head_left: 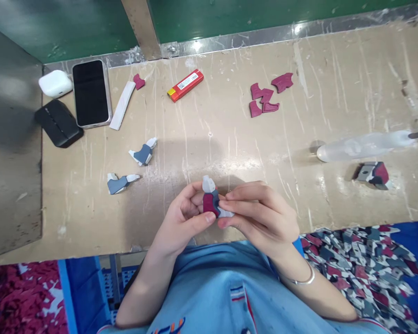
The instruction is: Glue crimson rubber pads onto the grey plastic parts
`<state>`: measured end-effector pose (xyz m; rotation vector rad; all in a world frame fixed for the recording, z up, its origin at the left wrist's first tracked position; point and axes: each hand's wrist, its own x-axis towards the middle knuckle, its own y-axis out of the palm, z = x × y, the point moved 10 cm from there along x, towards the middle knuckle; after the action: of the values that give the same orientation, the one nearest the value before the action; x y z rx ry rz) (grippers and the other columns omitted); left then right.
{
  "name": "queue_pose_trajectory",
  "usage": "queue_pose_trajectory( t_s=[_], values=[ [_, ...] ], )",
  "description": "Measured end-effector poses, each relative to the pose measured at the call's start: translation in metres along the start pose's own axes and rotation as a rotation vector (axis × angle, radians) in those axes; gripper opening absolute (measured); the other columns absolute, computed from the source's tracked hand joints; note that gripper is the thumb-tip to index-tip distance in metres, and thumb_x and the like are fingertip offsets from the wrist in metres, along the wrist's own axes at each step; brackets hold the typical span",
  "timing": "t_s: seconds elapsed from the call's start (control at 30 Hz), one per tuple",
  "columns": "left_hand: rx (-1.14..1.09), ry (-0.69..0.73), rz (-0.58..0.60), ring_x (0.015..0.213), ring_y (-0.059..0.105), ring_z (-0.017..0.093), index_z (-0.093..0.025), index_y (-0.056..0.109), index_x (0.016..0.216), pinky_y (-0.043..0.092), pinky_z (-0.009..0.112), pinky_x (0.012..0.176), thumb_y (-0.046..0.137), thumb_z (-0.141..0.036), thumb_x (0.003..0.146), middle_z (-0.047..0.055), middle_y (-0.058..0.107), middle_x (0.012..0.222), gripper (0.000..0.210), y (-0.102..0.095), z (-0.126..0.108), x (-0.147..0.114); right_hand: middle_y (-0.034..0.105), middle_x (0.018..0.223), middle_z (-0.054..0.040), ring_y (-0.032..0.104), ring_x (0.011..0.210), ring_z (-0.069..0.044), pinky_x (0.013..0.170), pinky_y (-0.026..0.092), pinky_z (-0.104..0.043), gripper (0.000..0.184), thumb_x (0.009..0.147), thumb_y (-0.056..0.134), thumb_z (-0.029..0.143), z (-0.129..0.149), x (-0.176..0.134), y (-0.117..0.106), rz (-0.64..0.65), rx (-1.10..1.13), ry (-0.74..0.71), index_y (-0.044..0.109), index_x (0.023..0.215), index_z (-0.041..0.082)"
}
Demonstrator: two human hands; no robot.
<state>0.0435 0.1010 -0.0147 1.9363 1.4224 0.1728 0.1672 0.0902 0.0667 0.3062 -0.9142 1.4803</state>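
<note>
Near the front edge of the bench, both hands hold one small plastic part point(210, 204) in maroon, blue-grey and light grey. My left hand point(188, 211) grips it from the left, thumb on the maroon face. From the right, the fingertips of my right hand point(261, 208) pinch its lower light-grey end. To the left lie two similar parts without maroon pieces, an upper grey part point(144, 153) and a lower grey part point(120, 183). Loose maroon pieces point(266, 96) lie grouped farther back on the right.
A clear bottle point(364, 145) lies beside a maroon-grey part point(374, 175) at right. A red box point(186, 85), phone point(91, 93), white case point(55, 83) and black case point(59, 123) sit toward the back. Below the bench are bins of maroon pieces point(28, 297) and mixed parts point(362, 273).
</note>
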Motion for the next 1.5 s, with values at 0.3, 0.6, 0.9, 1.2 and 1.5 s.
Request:
queue_pose_trajectory(
  t_s=[0.3,0.6,0.9,1.2,1.5],
  values=[
    [0.394,0.273,-0.153,0.097,0.077,0.008,-0.034,0.076,0.116,0.059,0.012,0.084,0.085,-0.015,0.087,-0.006,0.081,0.105,0.036,-0.007,-0.026,-0.013,0.075,0.092,-0.0047,0.075,0.082,-0.021,0.070,0.064,-0.035,0.024,0.100,0.071,0.042,-0.011,-0.007,0.003,-0.043,0.191,0.094,0.074,0.118,0.025],
    [0.669,0.400,-0.251,0.100,0.078,0.011,-0.030,0.075,0.116,0.061,0.016,0.090,0.086,-0.012,0.083,-0.003,0.082,0.107,0.039,-0.006,-0.043,-0.025,0.080,0.097,-0.0026,0.076,0.090,-0.019,0.077,0.065,-0.032,0.018,0.092,0.082,0.025,-0.041,-0.018,0.014,-0.065,0.500,0.502,0.082,0.108,0.032],
    [0.790,0.617,-0.260,0.102,0.077,0.012,-0.027,0.081,0.105,0.059,0.017,0.098,0.084,-0.011,0.084,-0.002,0.081,0.100,0.027,0.008,-0.053,-0.034,0.075,0.082,-0.0016,0.070,0.072,-0.015,0.061,0.060,-0.026,0.011,0.092,0.082,0.038,-0.044,-0.027,0.014,-0.191,0.561,0.588,0.082,0.100,0.030],
    [0.460,0.203,-0.101,0.069,0.073,0.010,-0.026,0.067,0.107,0.058,0.017,0.062,0.081,-0.036,0.093,-0.005,0.075,0.080,0.023,0.004,-0.031,-0.016,0.079,0.089,-0.0009,0.072,0.075,-0.016,0.066,0.060,-0.028,0.028,0.088,0.085,0.041,-0.030,-0.012,0.007,0.020,0.452,0.366,0.077,0.112,0.029],
    [1.632,0.519,-0.311,0.149,0.046,0.041,-0.026,0.069,0.130,0.029,0.059,0.129,0.076,-0.045,0.093,0.010,0.064,0.143,0.042,-0.030,-0.115,-0.011,0.072,0.069,-0.0013,0.064,0.055,-0.016,0.050,0.053,-0.028,0.020,0.090,0.083,0.040,-0.023,-0.018,-0.027,-0.069,0.184,0.137,0.077,0.097,0.022]
  ],
)
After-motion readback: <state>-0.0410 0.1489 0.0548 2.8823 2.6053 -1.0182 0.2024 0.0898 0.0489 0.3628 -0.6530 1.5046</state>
